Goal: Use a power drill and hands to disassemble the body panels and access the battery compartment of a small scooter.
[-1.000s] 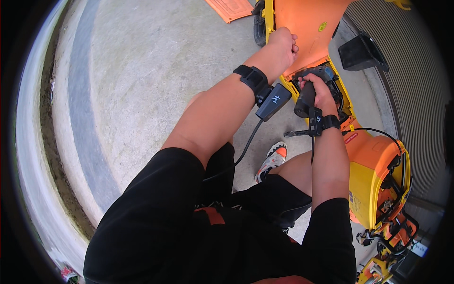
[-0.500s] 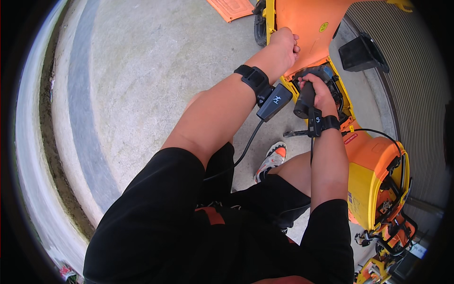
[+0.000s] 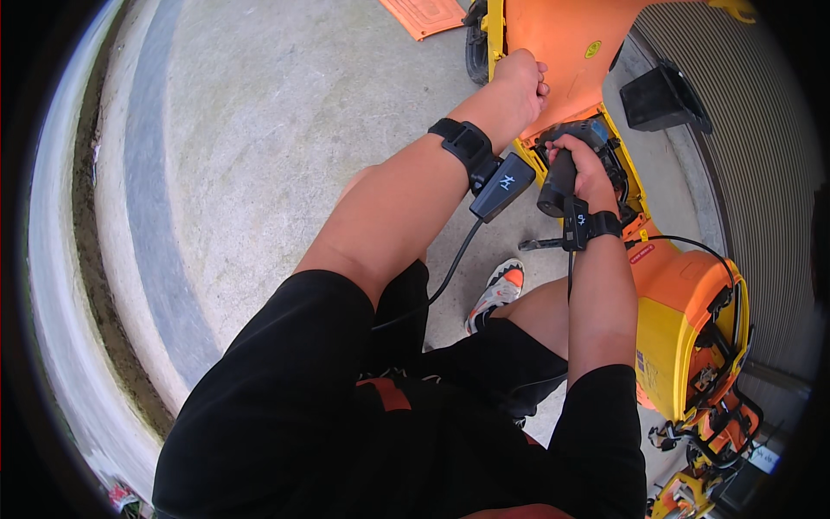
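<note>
My right hand [image 3: 591, 173] is wrapped round the black grip of a cordless drill [image 3: 558, 183]. The drill's blue-grey head points into the open middle section of an orange and yellow scooter [image 3: 562, 56], where dark parts show; its tip is hidden. Farther off and to the left, my left hand [image 3: 521, 85] is closed with curled fingers beside the scooter's orange body panel. Whatever those fingers may hold cannot be made out. Each wrist wears a strapped black device with a cable.
An orange panel [image 3: 424, 16] lies on the concrete floor at the far edge. A black bin [image 3: 659, 97] stands on the right by a ribbed wall [image 3: 748, 104]. The scooter's yellow and orange rear part [image 3: 670, 346] is close to my right arm, with more yellow machinery behind.
</note>
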A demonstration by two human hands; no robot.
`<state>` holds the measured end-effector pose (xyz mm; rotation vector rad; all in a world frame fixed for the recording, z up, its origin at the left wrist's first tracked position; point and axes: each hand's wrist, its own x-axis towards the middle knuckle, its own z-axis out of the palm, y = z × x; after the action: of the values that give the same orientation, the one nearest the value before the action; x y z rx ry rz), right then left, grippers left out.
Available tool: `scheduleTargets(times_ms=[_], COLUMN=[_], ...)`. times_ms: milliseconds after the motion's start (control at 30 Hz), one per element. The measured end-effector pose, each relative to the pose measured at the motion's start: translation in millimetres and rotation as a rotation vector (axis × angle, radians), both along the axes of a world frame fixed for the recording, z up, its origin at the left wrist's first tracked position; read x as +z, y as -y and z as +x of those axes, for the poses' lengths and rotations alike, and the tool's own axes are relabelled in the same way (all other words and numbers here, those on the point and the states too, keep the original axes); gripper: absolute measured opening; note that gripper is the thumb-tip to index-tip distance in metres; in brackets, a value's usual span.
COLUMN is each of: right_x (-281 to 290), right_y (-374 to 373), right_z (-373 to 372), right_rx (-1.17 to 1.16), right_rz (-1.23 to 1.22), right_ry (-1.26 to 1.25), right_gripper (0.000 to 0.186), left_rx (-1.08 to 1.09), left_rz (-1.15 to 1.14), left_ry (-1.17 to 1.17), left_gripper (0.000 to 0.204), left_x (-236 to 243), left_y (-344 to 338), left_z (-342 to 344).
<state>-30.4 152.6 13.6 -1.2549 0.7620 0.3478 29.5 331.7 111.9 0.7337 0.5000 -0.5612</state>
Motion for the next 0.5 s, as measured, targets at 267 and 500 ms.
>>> scheduleTargets(times_ms=[267,500], right_x=[2,9], right_y=[-5,-11], right_z=[0,-3], right_rx=[0.034,0.1], right_rz=[-0.046,-0.172], right_ry=[-0.013,0.019], right_gripper=[0.009,0.009], left_rx=[0.008,0.007], left_rz=[-0.007,-0.011], left_ry=[0.007,0.022], left_gripper=[0.015,0.016], left_x=[1,0], left_y=[1,1], left_z=[-1,0])
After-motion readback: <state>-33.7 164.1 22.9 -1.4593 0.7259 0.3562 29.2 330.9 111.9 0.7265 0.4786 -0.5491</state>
